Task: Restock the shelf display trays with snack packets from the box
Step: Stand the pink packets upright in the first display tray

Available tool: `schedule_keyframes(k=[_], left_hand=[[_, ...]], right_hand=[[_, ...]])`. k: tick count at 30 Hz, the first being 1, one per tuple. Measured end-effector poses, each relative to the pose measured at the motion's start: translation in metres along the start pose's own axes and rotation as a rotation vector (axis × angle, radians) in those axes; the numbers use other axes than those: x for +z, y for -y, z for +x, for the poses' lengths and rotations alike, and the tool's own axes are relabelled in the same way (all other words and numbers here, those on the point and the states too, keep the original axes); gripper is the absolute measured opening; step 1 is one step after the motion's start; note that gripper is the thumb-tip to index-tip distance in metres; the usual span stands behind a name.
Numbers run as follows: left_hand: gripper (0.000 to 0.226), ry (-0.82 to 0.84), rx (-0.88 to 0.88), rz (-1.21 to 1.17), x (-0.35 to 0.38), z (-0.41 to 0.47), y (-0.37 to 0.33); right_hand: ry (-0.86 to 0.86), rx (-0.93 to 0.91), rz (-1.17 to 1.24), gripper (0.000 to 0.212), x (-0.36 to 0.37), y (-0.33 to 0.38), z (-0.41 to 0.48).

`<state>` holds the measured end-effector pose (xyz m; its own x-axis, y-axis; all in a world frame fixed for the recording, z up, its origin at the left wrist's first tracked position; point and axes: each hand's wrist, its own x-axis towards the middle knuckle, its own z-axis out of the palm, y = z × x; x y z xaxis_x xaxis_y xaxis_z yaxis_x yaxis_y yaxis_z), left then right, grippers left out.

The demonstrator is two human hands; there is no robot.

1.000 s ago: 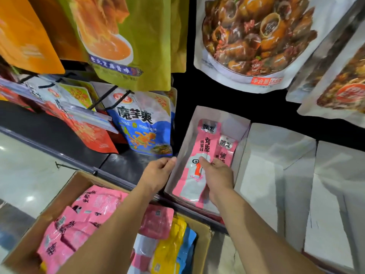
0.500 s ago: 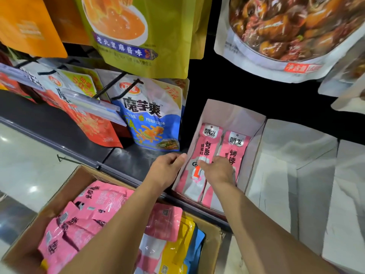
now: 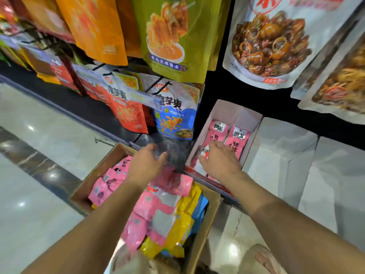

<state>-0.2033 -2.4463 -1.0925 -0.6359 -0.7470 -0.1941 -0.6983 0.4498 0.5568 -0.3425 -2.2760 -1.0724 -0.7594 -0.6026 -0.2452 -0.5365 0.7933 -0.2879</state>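
A white display tray on the shelf holds two pink snack packets lying side by side. My right hand hovers over the tray's front end with fingers spread and holds nothing. My left hand is blurred, fingers loose, above the far edge of the cardboard box, between the box and the tray. The box on the floor is filled with pink, yellow and blue packets.
Two more white trays stand to the right of the first. Large hanging snack bags crowd the space above. A blue bag hangs left of the tray. Polished floor lies left.
Both hands have let go and pulled back from the tray; the left hand has moved down toward the box. The two pink packets now lie flat in the tray.
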Motion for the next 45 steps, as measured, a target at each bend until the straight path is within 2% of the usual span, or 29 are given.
schedule_keyframes(k=[4, 7, 11, 17, 26, 31, 34, 38, 41, 45], left_hand=[[0.05, -0.062, -0.181, 0.047, -0.037, -0.043, 0.034], [0.066, -0.044, -0.324, 0.03, -0.047, -0.071, 0.059], [0.094, -0.008, -0.465, -0.109, -0.038, -0.088, 0.081], [0.103, 0.087, -0.592, -0.158, -0.01, -0.099, 0.085], [0.102, 0.021, -0.603, -0.082, 0.012, -0.087, 0.092], [0.108, 0.054, -0.62, 0.031, 0.016, -0.077, 0.09], [0.107, 0.076, -0.636, 0.018, 0.015, -0.075, 0.085], [0.121, 0.114, -0.682, -0.004, 0.015, -0.076, 0.077], [0.12, 0.134, -0.699, -0.024, 0.011, -0.076, 0.074], [0.107, 0.154, -0.706, -0.109, 0.006, -0.077, 0.072]], right_hand=[[-0.004, -0.15, -0.085, 0.054, -0.007, 0.028, -0.029], [0.028, -0.231, -0.131, 0.06, -0.004, 0.048, -0.043], [0.066, -0.287, -0.16, 0.064, 0.009, 0.075, -0.051], [0.174, -0.328, -0.152, 0.067, 0.039, 0.111, -0.044], [0.216, -0.414, -0.184, 0.053, 0.082, 0.128, -0.016], [0.148, -0.381, -0.227, 0.046, 0.091, 0.134, -0.009], [0.151, -0.356, -0.206, 0.043, 0.089, 0.136, -0.006], [0.184, -0.306, -0.171, 0.036, 0.077, 0.133, -0.008], [0.171, -0.265, -0.118, 0.029, 0.072, 0.121, -0.01], [0.114, -0.265, -0.026, 0.041, 0.066, 0.102, -0.018]])
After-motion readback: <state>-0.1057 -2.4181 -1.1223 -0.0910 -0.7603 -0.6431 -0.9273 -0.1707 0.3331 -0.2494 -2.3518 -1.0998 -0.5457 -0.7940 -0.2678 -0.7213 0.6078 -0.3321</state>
